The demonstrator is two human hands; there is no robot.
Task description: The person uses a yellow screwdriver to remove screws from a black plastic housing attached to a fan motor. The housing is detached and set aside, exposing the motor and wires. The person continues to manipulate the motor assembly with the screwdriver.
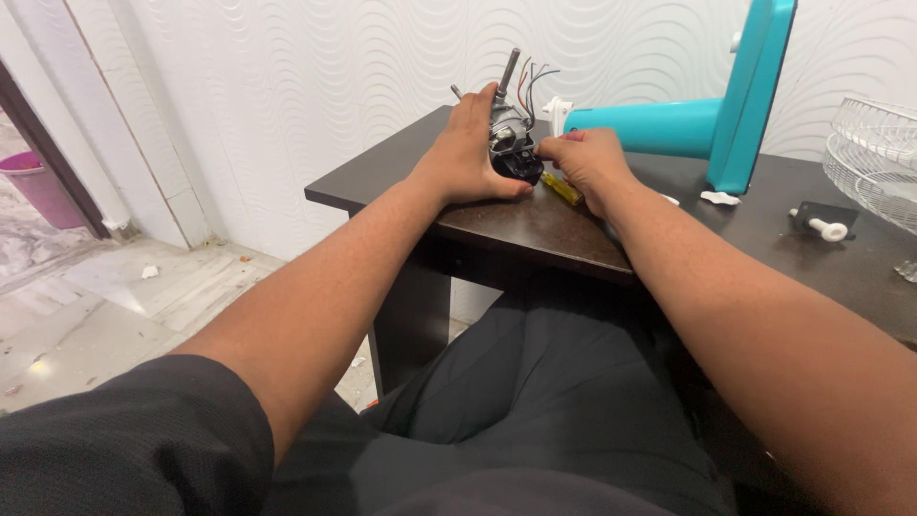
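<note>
Nearest are the person's lap in black trousers and two bare forearms reaching out over the near corner of the dark brown table (pixel 535 225). On that corner stands a small fan motor (pixel 511 143): a black housing low down, bare grey metal above it, a steel shaft sticking up at a slant, and thin red, blue and dark wires sprouting from its top. The left hand (pixel 468 153) is wrapped round the motor's left side, palm against it, fingers closed on the body and thumb lying along the table at its base. The right hand (pixel 585 162) sits just right of the motor, fingertips pinched together against its black lower part; whether they clasp anything I cannot tell. A yellow screwdriver handle (pixel 562 188) lies on the table between the motor and that hand. Farther right of the motor lies a teal fan stand (pixel 702 119) on its side, a small black piece with a white knob (pixel 821 222), and a white wire fan grille (pixel 874 158) at the table's far right.
</note>
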